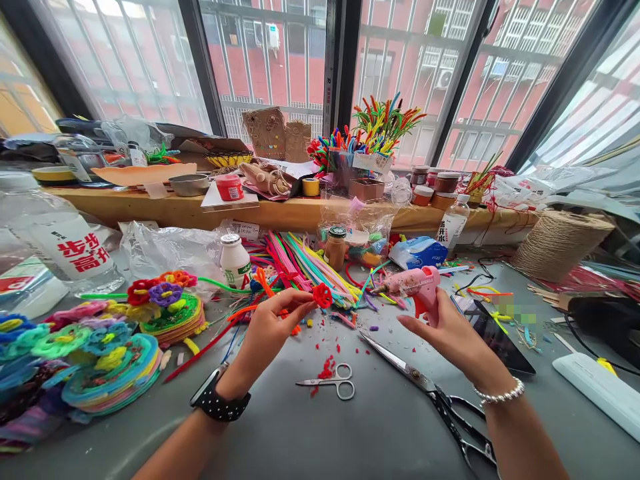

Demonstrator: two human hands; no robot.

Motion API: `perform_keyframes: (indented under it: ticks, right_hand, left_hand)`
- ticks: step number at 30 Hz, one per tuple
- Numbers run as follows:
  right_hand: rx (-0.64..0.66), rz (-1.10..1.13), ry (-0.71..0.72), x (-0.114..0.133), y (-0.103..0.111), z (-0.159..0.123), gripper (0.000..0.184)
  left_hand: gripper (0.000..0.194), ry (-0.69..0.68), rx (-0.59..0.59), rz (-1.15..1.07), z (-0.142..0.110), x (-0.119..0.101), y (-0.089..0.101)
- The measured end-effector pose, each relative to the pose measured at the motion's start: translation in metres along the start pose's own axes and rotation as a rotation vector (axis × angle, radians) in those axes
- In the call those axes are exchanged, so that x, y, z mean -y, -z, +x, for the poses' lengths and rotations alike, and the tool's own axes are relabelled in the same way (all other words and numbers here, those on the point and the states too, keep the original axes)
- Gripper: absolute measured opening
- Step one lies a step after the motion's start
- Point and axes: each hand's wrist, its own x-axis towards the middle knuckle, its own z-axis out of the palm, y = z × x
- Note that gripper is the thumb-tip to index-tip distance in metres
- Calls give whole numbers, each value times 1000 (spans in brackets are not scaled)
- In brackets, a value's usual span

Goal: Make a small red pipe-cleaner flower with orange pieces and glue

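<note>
Pinched between the thumb and fingers of my left hand (273,333) is a small red pipe-cleaner flower (323,296), held above the grey table. My right hand (450,333) is wrapped round the handle of a pink hot glue gun (413,285), whose nozzle points left toward the flower but stays apart from it. Below and between the hands, small silver scissors (330,382) lie beside red fuzz clippings (327,367). Large black-handled scissors (425,387) lie under my right forearm, angled toward the middle of the table.
Colourful pipe-cleaner flowers (110,353) are piled at the left, near a big water bottle (60,240). Loose pipe cleaners (300,260), a white bottle (235,261) and a brown jar (335,249) stand or lie behind my hands. At the right are a twine spool (560,243) and a dark tablet (500,340).
</note>
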Motion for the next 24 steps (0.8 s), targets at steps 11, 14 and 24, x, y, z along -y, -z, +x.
perform_keyframes:
  ticks: [11,14,24]
  right_hand:
    - [-531,-260,179,23,-21,-12,36]
    - [-563,-300,228,23,-24,-13,37]
    - [-606,-321,317,24,-25,-14,39]
  left_hand:
    - [23,53,122,37,-4,-12,-4]
    - [21,54,115,5,-5,-14,-5]
    - [18,30,120,-28,-8,-15,-7]
